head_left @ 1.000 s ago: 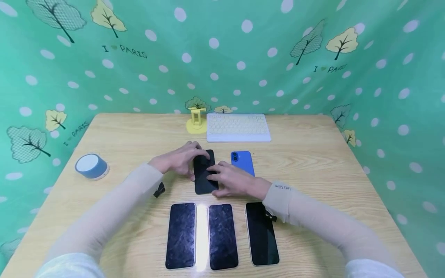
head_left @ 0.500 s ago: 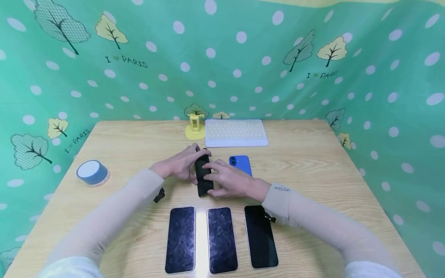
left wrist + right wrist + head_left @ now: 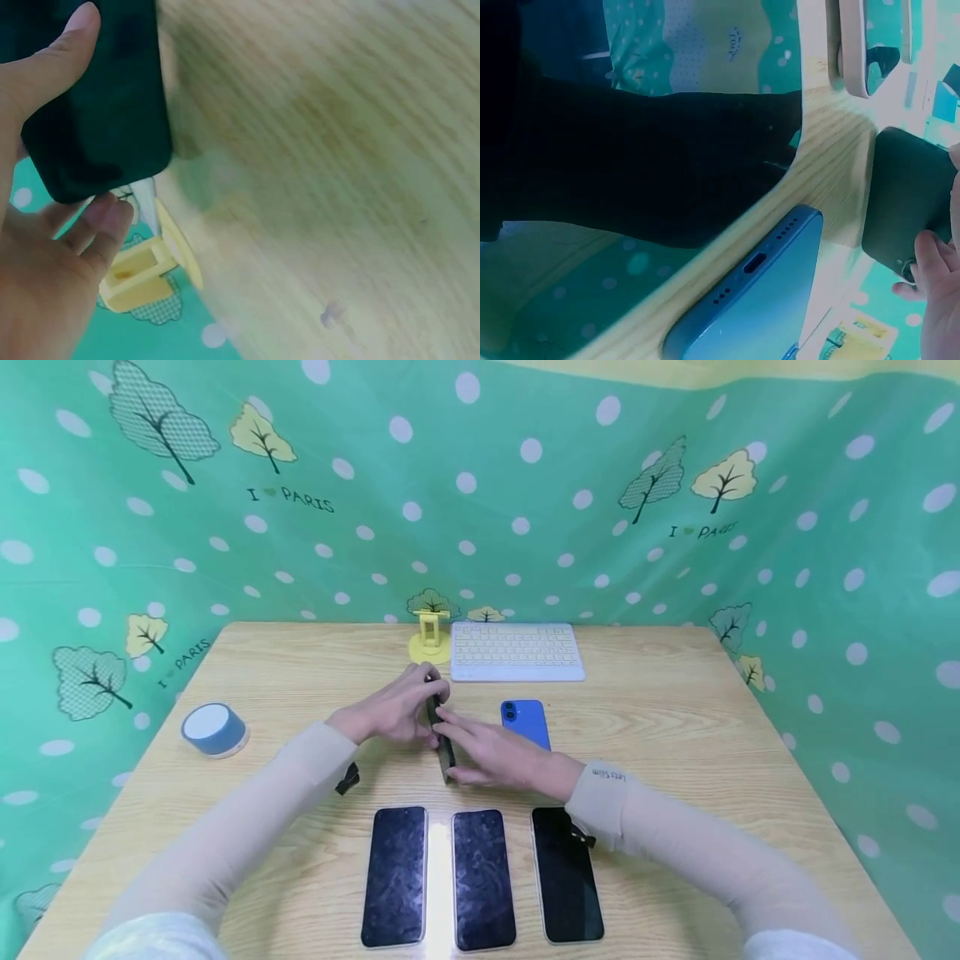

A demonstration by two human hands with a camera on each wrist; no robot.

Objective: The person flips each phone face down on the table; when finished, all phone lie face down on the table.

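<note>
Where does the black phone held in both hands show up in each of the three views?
Head: black phone at table centre, tipped on edge between left hand and right hand.
Left wrist: top left, held by thumb and fingers.
Right wrist: right edge, fingers beside it.
Shared landmark: yellow stand, seen at lower left in the left wrist view and at the bottom in the right wrist view.

Both hands (image 3: 442, 735) around a dark phone (image 3: 441, 739) tipped on edge, blue phone (image 3: 527, 722) just beside.

Long thin beige sleeves (image 3: 247, 810), small lettering at right cuff (image 3: 609, 774), possibly black wrist straps (image 3: 347, 779)
</note>
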